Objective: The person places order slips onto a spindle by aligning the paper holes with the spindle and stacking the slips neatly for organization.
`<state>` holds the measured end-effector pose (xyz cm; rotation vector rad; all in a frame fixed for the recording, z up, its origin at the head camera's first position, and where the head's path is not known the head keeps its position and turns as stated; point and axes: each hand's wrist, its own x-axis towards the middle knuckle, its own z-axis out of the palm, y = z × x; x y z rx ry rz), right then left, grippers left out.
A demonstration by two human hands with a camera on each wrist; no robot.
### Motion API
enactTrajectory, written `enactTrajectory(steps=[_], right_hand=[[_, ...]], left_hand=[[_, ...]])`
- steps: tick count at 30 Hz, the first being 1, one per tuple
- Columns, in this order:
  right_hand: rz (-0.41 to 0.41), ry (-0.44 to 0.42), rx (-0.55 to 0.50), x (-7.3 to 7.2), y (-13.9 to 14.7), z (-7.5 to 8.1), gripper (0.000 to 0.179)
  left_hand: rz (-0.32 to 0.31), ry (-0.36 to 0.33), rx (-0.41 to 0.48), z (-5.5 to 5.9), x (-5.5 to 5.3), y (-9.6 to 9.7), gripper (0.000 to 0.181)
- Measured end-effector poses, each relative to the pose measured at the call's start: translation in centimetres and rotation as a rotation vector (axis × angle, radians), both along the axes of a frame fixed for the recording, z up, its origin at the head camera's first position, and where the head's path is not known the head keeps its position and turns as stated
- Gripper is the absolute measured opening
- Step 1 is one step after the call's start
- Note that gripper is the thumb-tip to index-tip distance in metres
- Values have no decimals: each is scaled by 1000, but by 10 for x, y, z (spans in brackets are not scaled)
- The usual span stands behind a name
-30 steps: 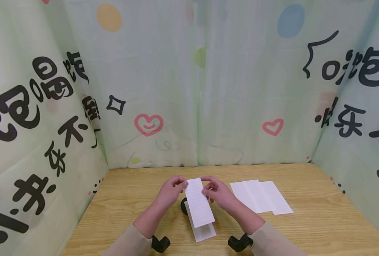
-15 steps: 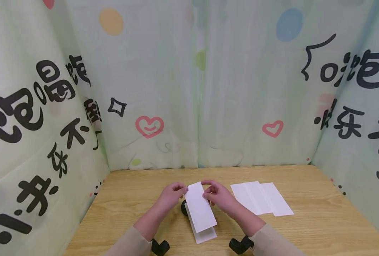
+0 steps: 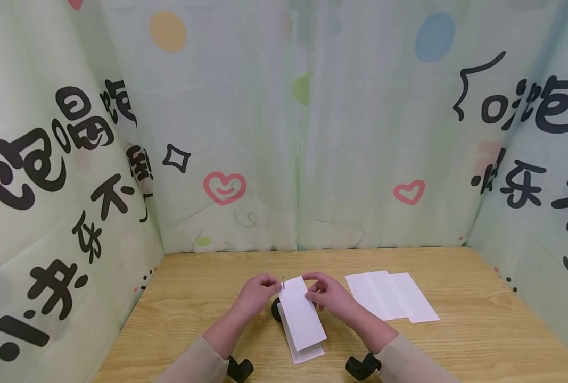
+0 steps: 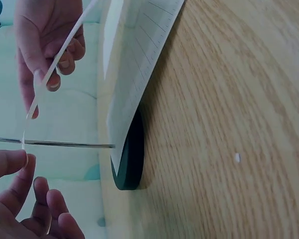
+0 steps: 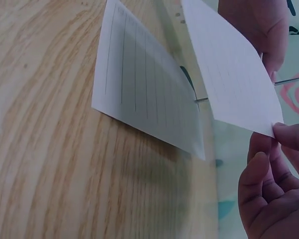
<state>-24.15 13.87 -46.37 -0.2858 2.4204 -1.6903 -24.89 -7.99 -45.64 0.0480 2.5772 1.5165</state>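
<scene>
My left hand (image 3: 258, 291) pinches the left far corner of a white paper sheet (image 3: 303, 314). On the right far corner, my right hand (image 3: 328, 292) holds the same sheet between thumb and fingers. A thin metal spike (image 4: 65, 144) rises from a round black base (image 4: 132, 162). In the left wrist view the spike shows on both sides of the held sheet, close to the left fingertips; its tip pokes up above the sheet in the head view. Lower on the spike, near the base, sits a lined sheet (image 5: 139, 74), tilted over the table.
Several white sheets (image 3: 391, 295) lie overlapping on the wooden table (image 3: 192, 298), right of my right hand. A tiny white scrap (image 4: 237, 158) is on the wood. Printed curtains (image 3: 255, 133) enclose the table at the back and sides.
The held sheet has come down slightly with both hands. The spike's tip now stands out above the sheet beside the left fingers, where it was not visible a second ago.
</scene>
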Motion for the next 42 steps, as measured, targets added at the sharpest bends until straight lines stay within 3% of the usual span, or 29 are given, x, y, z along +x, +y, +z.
enactTrajectory(steps=[9, 20, 30, 42], right_hand=[[50, 9, 18, 0, 1, -8, 42], [57, 5, 118, -2, 0, -14, 40], [89, 2, 166, 2, -1, -18, 38], [86, -15, 244, 0, -4, -23, 37]], left_hand=[[-19, -10, -57, -2, -2, 0, 12], [-45, -10, -96, -4, -3, 0, 13], [-58, -13, -135, -15, -2, 0, 13], [-117, 36, -167, -29, -7, -4, 12]])
